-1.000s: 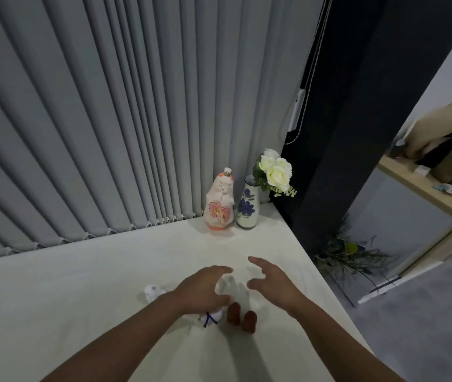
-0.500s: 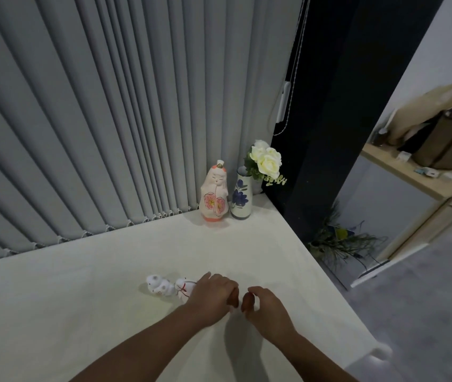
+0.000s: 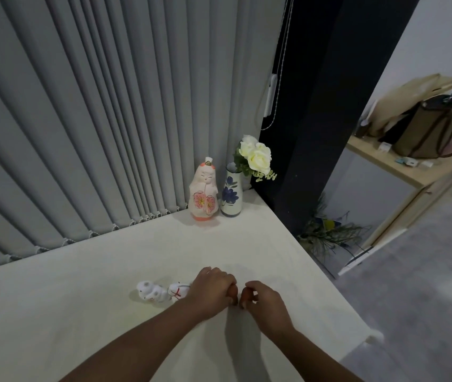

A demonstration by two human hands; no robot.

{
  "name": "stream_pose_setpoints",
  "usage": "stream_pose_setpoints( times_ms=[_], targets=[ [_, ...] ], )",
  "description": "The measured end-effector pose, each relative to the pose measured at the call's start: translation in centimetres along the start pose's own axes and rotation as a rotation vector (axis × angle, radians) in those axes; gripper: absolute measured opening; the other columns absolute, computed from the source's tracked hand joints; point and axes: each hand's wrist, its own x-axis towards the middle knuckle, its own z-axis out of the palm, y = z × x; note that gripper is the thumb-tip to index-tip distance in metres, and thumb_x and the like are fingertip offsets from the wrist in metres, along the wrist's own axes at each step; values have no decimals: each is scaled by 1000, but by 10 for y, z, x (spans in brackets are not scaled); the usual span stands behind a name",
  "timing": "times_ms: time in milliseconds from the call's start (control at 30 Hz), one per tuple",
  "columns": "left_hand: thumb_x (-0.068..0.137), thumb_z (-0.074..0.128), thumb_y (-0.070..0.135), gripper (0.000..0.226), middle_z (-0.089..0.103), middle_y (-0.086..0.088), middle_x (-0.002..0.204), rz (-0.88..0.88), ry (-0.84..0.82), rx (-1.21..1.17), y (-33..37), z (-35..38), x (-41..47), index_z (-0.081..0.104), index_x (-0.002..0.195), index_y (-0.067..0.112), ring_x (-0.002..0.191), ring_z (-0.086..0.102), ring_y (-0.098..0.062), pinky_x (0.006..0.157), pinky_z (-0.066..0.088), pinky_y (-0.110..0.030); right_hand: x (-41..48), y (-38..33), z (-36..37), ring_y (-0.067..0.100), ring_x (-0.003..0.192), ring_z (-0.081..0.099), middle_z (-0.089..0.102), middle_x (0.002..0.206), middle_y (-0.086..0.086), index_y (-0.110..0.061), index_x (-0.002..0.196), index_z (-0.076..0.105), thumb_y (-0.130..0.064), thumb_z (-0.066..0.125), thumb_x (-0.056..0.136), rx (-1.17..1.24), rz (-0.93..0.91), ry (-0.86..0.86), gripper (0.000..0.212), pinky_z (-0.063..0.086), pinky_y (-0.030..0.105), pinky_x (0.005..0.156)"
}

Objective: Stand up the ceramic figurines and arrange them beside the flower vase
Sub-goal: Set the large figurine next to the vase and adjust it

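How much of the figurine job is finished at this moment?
Done: one doll stands upright next to the vase. In hand: the left hand and right hand each close on a small brown piece, mostly hidden. Left: a white figurine lies on its side on the table, far from the vase.

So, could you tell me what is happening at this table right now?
A person is tidying ceramic figurines on a white table. One pink doll figurine already stands upright, close beside the blue-flowered vase of white roses in the far corner. Near the front, the left hand and right hand are each closed around a small brown piece, mostly hidden. A white figurine lies on its side just left of the left hand, not yet stood up.
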Motion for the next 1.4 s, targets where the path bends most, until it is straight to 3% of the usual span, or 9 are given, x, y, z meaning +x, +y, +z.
stream_pose_setpoints(
  times_ms=[133, 367, 700, 833, 1133, 1300, 1400],
  targets=[
    [76, 63, 31, 22, 72, -1, 96, -7, 0, 3, 2, -6, 13, 66, 95, 21, 94, 60, -23, 82, 38, -32, 13, 3, -17, 11, 86, 65, 71, 83, -10, -18, 114, 61, -5, 54, 86, 12, -28, 17, 31, 51, 30, 92],
    [79, 65, 33, 34, 71, 1, 108, -126, 30, -66, 2, -11, 46, 64, 111, 22, 103, 59, -22, 90, 42, -34, 60, 8, -51, 15, 87, 66, 74, 87, -2, -14, 115, 61, 3, 53, 86, -7, -81, -48, 34, 50, 29, 94],
    [81, 67, 33, 34, 70, 1, 109, -319, 151, -151, 9, -14, 124, 63, 112, 22, 105, 59, -22, 91, 47, -36, 158, 10, -99, 18, 92, 65, 74, 93, 1, -13, 115, 61, -2, 53, 85, -137, -202, -108, 33, 50, 29, 89],
    [81, 68, 34, 39, 69, -2, 112, -409, 183, -177, 8, -15, 147, 61, 117, 20, 107, 59, -23, 92, 47, -38, 193, 8, -109, 22, 88, 65, 74, 88, 3, -12, 108, 62, 0, 51, 84, -143, -230, -138, 29, 52, 35, 87],
    [77, 69, 34, 30, 70, -2, 106, -497, 217, -199, 6, -16, 179, 67, 104, 22, 103, 60, -24, 85, 47, -35, 241, 11, -117, 19, 88, 65, 74, 90, 2, -13, 109, 61, 1, 51, 84, -178, -292, -229, 30, 53, 32, 80],
    [78, 65, 35, 18, 72, -2, 97, -487, 235, -158, 4, -17, 200, 68, 92, 24, 97, 62, -24, 77, 46, -32, 265, 13, -120, 23, 91, 66, 74, 92, 7, -10, 105, 63, 3, 52, 82, -174, -314, -243, 28, 53, 36, 85],
    [80, 63, 36, 17, 71, -2, 97, -495, 217, -154, 4, -15, 209, 67, 91, 24, 98, 60, -24, 80, 45, -34, 274, 14, -120, 24, 92, 66, 74, 91, 8, -10, 106, 63, -1, 54, 83, -158, -314, -284, 26, 53, 38, 88]
  ],
)
